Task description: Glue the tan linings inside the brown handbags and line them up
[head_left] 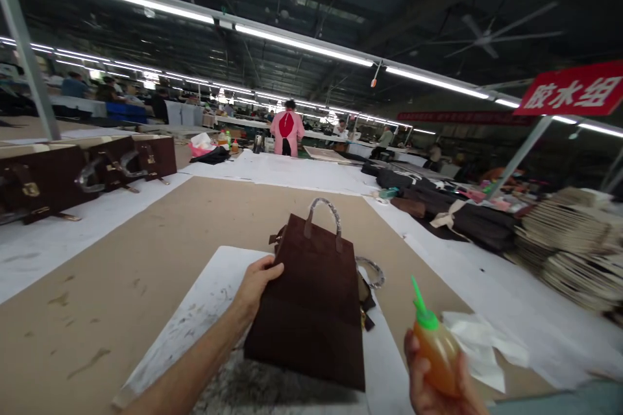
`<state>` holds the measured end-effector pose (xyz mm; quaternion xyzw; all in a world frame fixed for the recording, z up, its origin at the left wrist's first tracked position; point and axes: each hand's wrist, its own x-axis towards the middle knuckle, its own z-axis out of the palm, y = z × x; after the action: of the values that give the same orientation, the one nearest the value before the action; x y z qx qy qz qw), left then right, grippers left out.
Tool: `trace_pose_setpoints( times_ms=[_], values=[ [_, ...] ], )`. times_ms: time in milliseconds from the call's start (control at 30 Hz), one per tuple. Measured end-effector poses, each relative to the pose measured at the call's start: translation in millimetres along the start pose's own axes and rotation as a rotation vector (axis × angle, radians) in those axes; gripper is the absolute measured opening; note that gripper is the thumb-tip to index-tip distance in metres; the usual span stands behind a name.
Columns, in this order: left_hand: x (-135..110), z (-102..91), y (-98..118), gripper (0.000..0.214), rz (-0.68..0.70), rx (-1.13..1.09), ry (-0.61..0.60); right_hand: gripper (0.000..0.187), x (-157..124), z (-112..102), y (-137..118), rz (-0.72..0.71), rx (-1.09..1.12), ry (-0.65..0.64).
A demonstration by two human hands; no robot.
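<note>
A dark brown handbag (pixel 311 305) stands tilted on a stained white sheet (pixel 189 324) in front of me. Its two handles are wrapped in clear plastic; one handle (pixel 325 202) arches over the top, the other sticks out at the right. My left hand (pixel 257 285) grips the bag's left edge, thumb on the near face and fingers hidden behind. In my right hand (pixel 438 369) is a squeeze bottle (pixel 440 360) of amber liquid with a green cap and green nozzle pointing up. It is held to the right of the bag, apart from it.
A crumpled white cloth or paper (pixel 481 343) lies right of the bottle. More brown handbags (pixel 117 165) stand in a row at the left. Dark material (pixel 448 207) and stacked pale pieces (pixel 574 240) lie at the right. A person in pink (pixel 287 130) stands beyond the table.
</note>
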<state>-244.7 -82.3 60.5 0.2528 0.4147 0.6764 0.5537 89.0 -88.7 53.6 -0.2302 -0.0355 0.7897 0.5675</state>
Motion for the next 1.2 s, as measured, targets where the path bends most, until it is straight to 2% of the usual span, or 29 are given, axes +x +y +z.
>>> trace_pose_setpoints(
  times_ms=[67,200,333,433,600,767,867,1033,1100,1200],
  values=[
    [-7,-10.4,1,0.020,-0.101,-0.111,-0.004,0.049,5,16,1,-0.048,0.055,0.030],
    [-22,-21.4,-3,0.026,-0.209,-0.250,0.108,0.030,12,53,7,-0.087,0.162,0.114],
    [-28,-27.4,-12,0.037,-0.304,-0.300,0.128,0.028,12,88,23,-0.051,0.167,0.050],
    [-29,-29.6,-16,0.033,-0.256,-0.281,0.127,0.027,8,107,30,-0.051,0.171,0.016],
    [-35,-27.9,-15,0.026,-0.166,-0.283,0.137,0.030,5,115,30,-0.055,0.152,-0.010],
    [-39,-26.9,-15,0.027,-0.148,-0.262,0.010,0.036,5,108,31,-0.055,0.108,-0.042],
    [-40,-26.9,-18,0.027,-0.084,-0.216,-0.016,0.036,5,120,32,-0.074,0.049,-0.080],
    [-47,-26.4,-19,0.037,0.106,-0.188,0.062,0.032,11,179,43,-0.145,-0.109,-0.237],
    [-52,-25.7,-15,0.042,0.158,-0.199,0.093,0.034,13,206,56,-0.113,-0.181,-0.378],
    [-58,-27.7,-8,0.050,0.242,-0.209,0.179,0.034,14,242,85,-0.019,-0.272,-0.654]
  ],
)
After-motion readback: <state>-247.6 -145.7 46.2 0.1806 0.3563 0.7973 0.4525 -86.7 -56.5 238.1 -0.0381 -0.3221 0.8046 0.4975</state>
